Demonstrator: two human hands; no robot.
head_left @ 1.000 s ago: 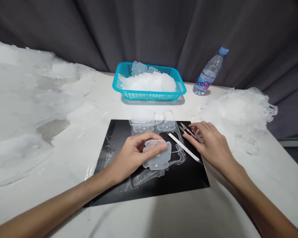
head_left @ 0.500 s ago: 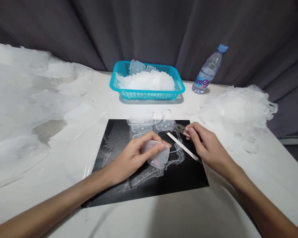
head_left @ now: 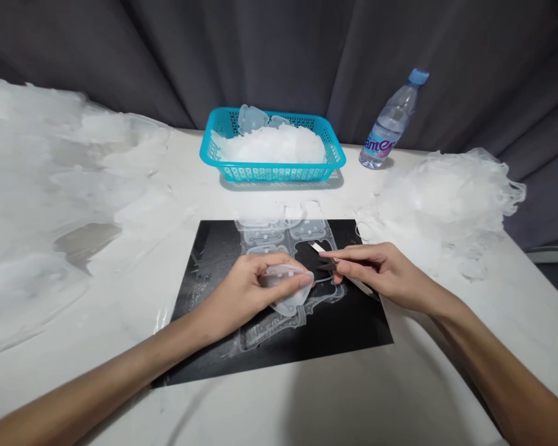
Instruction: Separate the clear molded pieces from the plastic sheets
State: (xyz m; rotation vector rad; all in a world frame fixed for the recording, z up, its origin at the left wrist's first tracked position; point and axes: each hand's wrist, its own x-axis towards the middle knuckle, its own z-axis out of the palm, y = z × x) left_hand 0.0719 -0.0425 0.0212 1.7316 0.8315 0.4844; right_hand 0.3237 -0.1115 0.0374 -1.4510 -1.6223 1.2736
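Curtain (head_left: pixel 283 56) behind white table (head_left: pixel 232 402); left grip (head_left: pixel 251 285) pinching translucent piece (head_left: pixel 288 305), right grip (head_left: pixel 384 269) holding snips (head_left: pixel 327 266).

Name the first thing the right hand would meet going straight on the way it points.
Probably the translucent piece in the left hand, just past the blades of the small scissors that the right hand holds; depth is unclear.

Basket (head_left: pixel 272 165), upper centre: turquoise perforated plastic, smooth, faintly glossy; bottle (head_left: pixel 385 131), upper right: clear, glossy plastic; curtain (head_left: pixel 279 56), top: dark matt cloth; mat (head_left: pixel 348 325), centre: black, smooth, low sheen; moulded piece (head_left: pixel 289 305), centre: translucent, frosted-looking plastic, smooth; snips (head_left: pixel 326 267), right of centre: metal blades, dull; tabletop (head_left: pixel 232 406), lower frame: white, smooth, glossy in patches.
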